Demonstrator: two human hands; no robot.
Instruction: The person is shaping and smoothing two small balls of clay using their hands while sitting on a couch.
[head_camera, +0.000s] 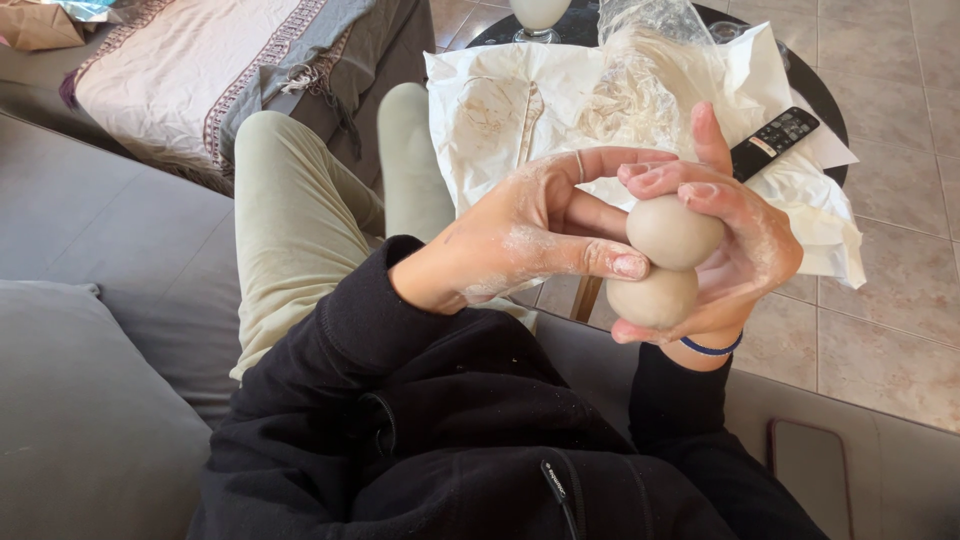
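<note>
Both hands gripping stacked clay balls, long axis upright

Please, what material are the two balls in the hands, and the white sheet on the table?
The two balls: probably clay or dough, matte, smooth, beige; pale dust coats the left hand and right hand. The white sheet: likely paper, creased and smudged.

Packaging and screens in view

Crumpled clear plastic bag lies far centre on white wrapping paper; brown paper bag far left; dark phone screen near right.
</note>
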